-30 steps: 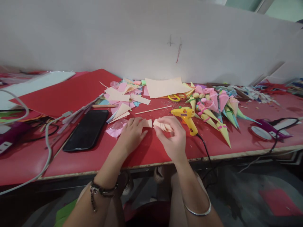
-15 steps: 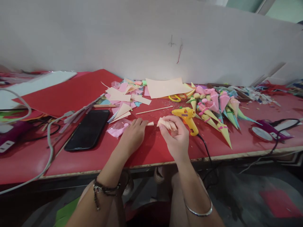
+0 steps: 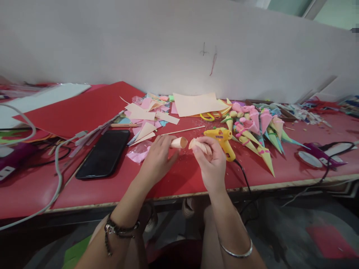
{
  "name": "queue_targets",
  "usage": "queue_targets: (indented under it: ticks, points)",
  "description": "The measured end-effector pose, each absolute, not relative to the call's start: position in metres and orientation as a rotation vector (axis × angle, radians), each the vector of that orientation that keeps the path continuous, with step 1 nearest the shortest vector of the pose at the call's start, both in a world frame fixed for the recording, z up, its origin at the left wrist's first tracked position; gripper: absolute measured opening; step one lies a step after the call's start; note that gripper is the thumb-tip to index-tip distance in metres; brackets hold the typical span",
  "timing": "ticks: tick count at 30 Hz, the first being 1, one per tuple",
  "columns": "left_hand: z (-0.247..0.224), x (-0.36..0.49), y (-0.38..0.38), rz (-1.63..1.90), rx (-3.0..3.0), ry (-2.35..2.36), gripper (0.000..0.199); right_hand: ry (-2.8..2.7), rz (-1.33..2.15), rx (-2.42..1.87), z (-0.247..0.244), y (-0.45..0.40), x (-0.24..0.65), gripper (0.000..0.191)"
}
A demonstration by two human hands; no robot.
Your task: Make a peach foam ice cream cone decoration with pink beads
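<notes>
My left hand (image 3: pixel 158 157) is closed round a rolled cream paper cone (image 3: pixel 179 142), its round mouth facing right. In my right hand (image 3: pixel 211 160) a curved piece of cream paper with folds or layers (image 3: pixel 200 145) is pinched between thumb and fingers. A small gap separates the two paper pieces above the red tabletop (image 3: pixel 179 183). Just right of my right hand lies a yellow glue gun (image 3: pixel 223 140). Behind my left hand are loose cream paper pieces (image 3: pixel 146 132) and a small plastic bag with a pink bit (image 3: pixel 137 154).
A black phone (image 3: pixel 103 155) lies at the left, near a white cable (image 3: pixel 58 168). Paper cone flowers (image 3: pixel 252 127) are heaped at the right. A thin stick (image 3: pixel 183 130), yellow-handled scissors (image 3: pixel 206 117) and a cream sheet (image 3: pixel 193 104) lie toward the grey wall (image 3: pixel 168 48).
The paper in my left hand has turned, so its open round end now shows. My left thumb has come into view. My right hand has shifted slightly right with its piece.
</notes>
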State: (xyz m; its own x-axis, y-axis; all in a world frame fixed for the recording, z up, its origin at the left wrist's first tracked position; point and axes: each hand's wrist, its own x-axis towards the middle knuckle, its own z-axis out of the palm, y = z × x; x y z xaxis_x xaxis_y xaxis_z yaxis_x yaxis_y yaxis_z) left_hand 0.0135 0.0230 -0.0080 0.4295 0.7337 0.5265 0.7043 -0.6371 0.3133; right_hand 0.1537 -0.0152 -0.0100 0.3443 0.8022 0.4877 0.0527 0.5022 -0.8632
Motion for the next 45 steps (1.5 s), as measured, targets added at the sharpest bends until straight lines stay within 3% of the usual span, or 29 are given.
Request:
queue_targets:
  ticks: [28, 45]
  points:
    - [-0.0011, 0.0157, 0.0150, 1.143, 2.795, 1.308, 0.012, -1.123, 0.755, -0.899, -0.0128, -0.0149, 0.1507, 0.012]
    - [-0.0034, 0.0139, 0.0172, 1.051, 2.938, 1.459, 0.012, -1.415, 0.421, -0.878, -0.0069, -0.0166, 0.1544, 0.011]
